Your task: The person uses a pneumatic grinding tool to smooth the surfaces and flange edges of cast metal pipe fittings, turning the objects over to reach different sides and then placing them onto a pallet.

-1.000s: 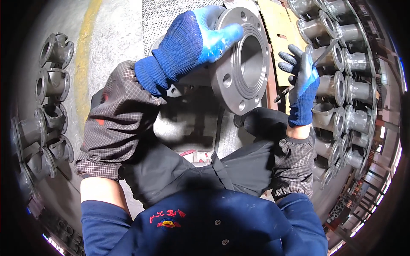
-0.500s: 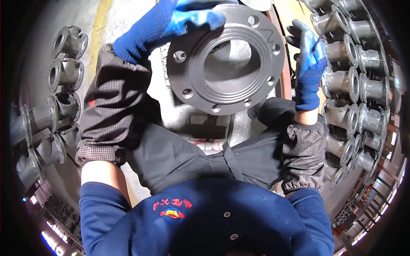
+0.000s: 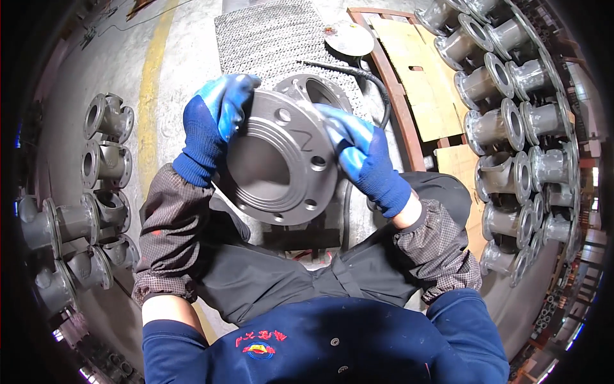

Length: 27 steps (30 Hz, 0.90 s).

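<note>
A dark grey flanged metal pipe fitting (image 3: 306, 174) is tilted in front of me, between my knees. Its broad round flange faces up toward me, with bolt holes around stepped rings and a dark hand-drawn mark. Another flange (image 3: 293, 84) of grey metal shows behind its far edge. My left hand (image 3: 220, 114), in a blue coated glove, is closed on the upper left rim. On the upper right rim, my gloved right hand (image 3: 361, 146) is closed too, its fingers lying along the edge. What bears the fitting from below is hidden.
Beyond the fitting lie a textured metal mat (image 3: 268, 35), a pale disc (image 3: 350, 40) and a black hose (image 3: 378, 82). A reddish frame (image 3: 398, 96) with cardboard (image 3: 409, 70) stands at right. Rows of similar fittings line the right (image 3: 489, 130) and left (image 3: 105, 165).
My right hand has moved from free air at the right onto the flange rim. The fitting has turned and tilted, and sits lower and further left in view. The view has shifted.
</note>
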Each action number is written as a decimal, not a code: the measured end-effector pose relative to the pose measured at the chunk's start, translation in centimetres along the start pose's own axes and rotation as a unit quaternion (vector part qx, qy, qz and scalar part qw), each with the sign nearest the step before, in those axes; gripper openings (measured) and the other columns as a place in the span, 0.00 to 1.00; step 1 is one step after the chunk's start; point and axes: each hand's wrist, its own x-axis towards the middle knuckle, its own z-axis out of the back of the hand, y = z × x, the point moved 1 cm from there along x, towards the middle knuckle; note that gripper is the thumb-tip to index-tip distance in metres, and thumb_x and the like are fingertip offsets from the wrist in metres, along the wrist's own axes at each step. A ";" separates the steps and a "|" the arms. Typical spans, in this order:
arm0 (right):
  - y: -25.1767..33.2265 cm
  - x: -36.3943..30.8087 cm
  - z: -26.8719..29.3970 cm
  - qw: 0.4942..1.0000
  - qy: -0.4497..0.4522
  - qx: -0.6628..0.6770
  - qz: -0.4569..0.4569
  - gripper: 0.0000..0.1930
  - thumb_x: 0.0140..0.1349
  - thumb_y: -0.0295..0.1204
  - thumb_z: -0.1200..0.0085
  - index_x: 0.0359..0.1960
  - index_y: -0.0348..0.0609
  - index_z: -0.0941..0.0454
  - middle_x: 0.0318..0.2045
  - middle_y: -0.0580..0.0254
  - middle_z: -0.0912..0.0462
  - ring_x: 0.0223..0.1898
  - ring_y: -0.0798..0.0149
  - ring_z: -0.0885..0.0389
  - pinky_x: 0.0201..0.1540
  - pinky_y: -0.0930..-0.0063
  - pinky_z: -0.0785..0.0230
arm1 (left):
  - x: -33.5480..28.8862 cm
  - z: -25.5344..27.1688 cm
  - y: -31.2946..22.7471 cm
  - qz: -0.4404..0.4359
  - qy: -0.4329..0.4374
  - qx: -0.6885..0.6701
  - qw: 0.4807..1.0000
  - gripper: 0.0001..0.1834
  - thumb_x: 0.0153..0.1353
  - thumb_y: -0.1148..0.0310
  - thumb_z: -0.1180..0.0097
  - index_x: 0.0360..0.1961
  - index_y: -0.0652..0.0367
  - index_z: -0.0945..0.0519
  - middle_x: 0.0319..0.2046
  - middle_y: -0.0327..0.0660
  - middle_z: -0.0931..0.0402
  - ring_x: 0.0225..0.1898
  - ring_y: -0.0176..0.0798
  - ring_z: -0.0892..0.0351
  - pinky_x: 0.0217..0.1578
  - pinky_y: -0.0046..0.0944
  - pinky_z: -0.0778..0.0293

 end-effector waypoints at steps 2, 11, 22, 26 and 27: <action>0.8 0.0 -1.5 1.000 -0.014 -0.021 -0.017 0.25 0.45 0.19 0.55 0.49 0.41 0.26 0.35 0.43 0.21 0.35 0.44 0.22 0.37 0.64 0.28 | 0.4 0.6 0.7 -0.053 -0.017 0.031 0.998 0.20 0.67 0.60 0.64 0.39 0.57 0.19 0.33 0.44 0.22 0.36 0.40 0.24 0.41 0.35 0.31; 0.8 1.2 -3.5 0.996 -0.052 -0.065 -0.022 0.19 0.51 0.24 0.49 0.47 0.40 0.26 0.34 0.45 0.21 0.34 0.45 0.22 0.35 0.62 0.28 | -4.2 1.7 -2.5 0.202 0.016 -0.243 0.949 0.37 0.50 0.57 0.37 0.60 0.57 0.35 0.33 0.55 0.23 0.30 0.49 0.20 0.35 0.41 0.25; -5.1 2.7 2.8 0.918 -0.190 0.213 -0.274 0.17 0.67 0.34 0.58 0.47 0.30 0.28 0.39 0.54 0.21 0.33 0.68 0.21 0.34 0.79 0.26 | -5.8 0.0 -0.7 0.075 -0.001 -0.127 0.989 0.48 0.46 0.72 0.38 0.65 0.69 0.52 0.63 0.55 0.45 0.64 0.39 0.45 0.60 0.35 0.45; -8.7 1.3 0.9 0.886 -0.158 0.176 -0.398 0.17 0.65 0.36 0.59 0.45 0.33 0.27 0.32 0.57 0.20 0.31 0.70 0.22 0.26 0.82 0.34 | -6.8 0.8 0.8 0.039 -0.019 -0.119 0.992 0.46 0.46 0.76 0.41 0.65 0.71 0.51 0.64 0.55 0.46 0.64 0.41 0.46 0.61 0.36 0.46; -9.2 0.4 -0.2 0.886 -0.150 0.159 -0.409 0.16 0.64 0.35 0.59 0.43 0.34 0.27 0.27 0.58 0.19 0.29 0.70 0.22 0.24 0.81 0.38 | -7.0 0.4 1.3 0.011 -0.037 -0.113 0.993 0.45 0.45 0.76 0.41 0.65 0.71 0.50 0.64 0.55 0.47 0.65 0.42 0.47 0.61 0.37 0.47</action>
